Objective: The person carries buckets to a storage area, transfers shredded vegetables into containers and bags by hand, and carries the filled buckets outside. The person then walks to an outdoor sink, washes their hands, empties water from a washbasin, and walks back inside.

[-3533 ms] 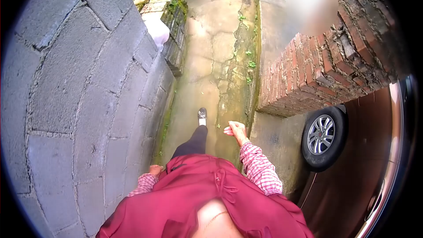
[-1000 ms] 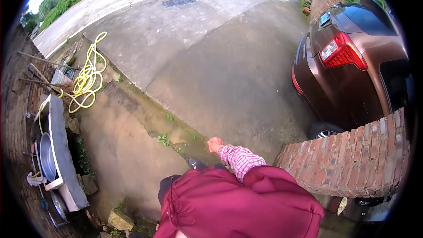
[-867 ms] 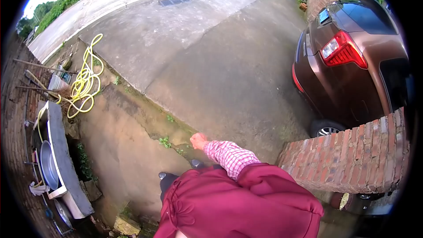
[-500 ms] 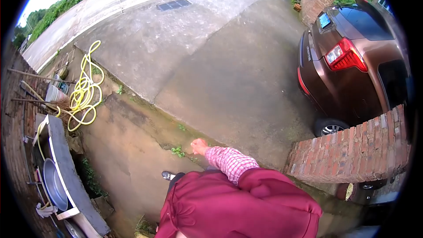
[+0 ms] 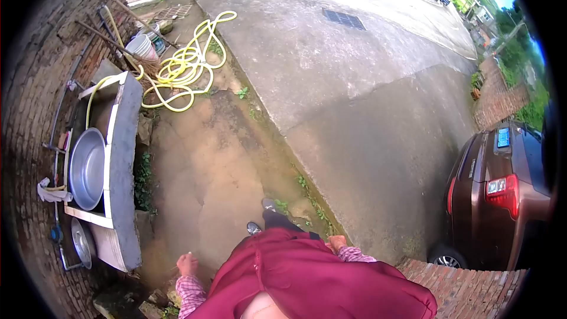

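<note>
My left hand (image 5: 188, 264) hangs low at the left of the burgundy apron (image 5: 319, 266), its fingers loosely curled with nothing visible in them. On the other side, my right hand (image 5: 336, 243) is held near the apron's edge, closed, and I see nothing in it. Both sleeves are checked pink and white. Neither hand touches an object. My shoes (image 5: 254, 228) stand on wet, muddy concrete. Nearest to my left hand is a raised concrete sink (image 5: 125, 171) with a large metal basin (image 5: 87, 168) in it.
A yellow hose (image 5: 186, 65) lies in loose coils ahead, beside white buckets (image 5: 142, 47) and a broom. A low step edge (image 5: 283, 136) runs diagonally. To the right are a brown car (image 5: 481, 195) and a brick wall (image 5: 466, 286). A drain grate (image 5: 344, 19) lies farther off.
My view has turned left and moved forward, so the sink and hose show nearer and the car sits lower right. My left hand has come into view; my right hand has swung back beside the apron.
</note>
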A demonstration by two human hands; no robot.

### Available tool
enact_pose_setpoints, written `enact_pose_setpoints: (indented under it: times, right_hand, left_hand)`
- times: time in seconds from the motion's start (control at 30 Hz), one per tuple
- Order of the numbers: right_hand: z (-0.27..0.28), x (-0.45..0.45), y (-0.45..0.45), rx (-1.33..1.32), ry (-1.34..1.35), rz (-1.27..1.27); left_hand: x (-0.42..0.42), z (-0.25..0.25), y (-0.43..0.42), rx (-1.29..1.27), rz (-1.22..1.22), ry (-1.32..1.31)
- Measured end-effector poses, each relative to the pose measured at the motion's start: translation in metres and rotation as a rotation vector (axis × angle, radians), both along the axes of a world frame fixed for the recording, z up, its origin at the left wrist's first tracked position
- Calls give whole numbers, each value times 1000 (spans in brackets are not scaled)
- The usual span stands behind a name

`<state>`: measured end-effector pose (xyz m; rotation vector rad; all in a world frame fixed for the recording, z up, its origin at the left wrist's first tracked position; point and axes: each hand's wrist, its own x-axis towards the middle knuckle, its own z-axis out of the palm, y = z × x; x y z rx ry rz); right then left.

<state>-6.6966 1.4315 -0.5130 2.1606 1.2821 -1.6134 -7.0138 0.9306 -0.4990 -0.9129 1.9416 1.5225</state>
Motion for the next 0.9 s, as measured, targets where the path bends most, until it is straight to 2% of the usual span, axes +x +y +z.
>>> enact_pose_setpoints:
  times: [0.1,0.2,0.3,0.33,0.4,0.47,0.63,0.67,0.7,0.8,0.9]
  right_hand:
    - [-6,-67,25,42,82,65]
    - [-20,-149,60,75,199,130]
    - [-37,-253,116,98,340,255]
    - [-39,-293,132,149,270,368]
    - [-43,-361,136,210,178,614]
    - [-41,-439,135,270,161,868]
    - [-30,-604,43,216,379,1234]
    - [-27,-628,16,180,424,1292]
    - [-24,-648,-17,144,432,1275]
    - [-19,-685,-116,-86,536,1377]
    - [-9,-705,-200,-285,635,1438]
  left_hand:
    - [-11,-18,13,-10,22,94]
    - [-13,-24,22,-35,26,44]
    - [-3,-30,25,-60,133,0]
    - [8,-47,19,-63,221,-17]
    - [17,-30,26,-75,377,-110]
    - [29,-36,31,-101,468,-123]
    - [47,-26,59,-49,582,-179]
    - [55,-43,63,-55,592,-174]
    - [61,-60,65,-60,596,-167]
    - [28,-42,63,-132,519,-243]
    - [-1,-70,32,-88,684,-144]
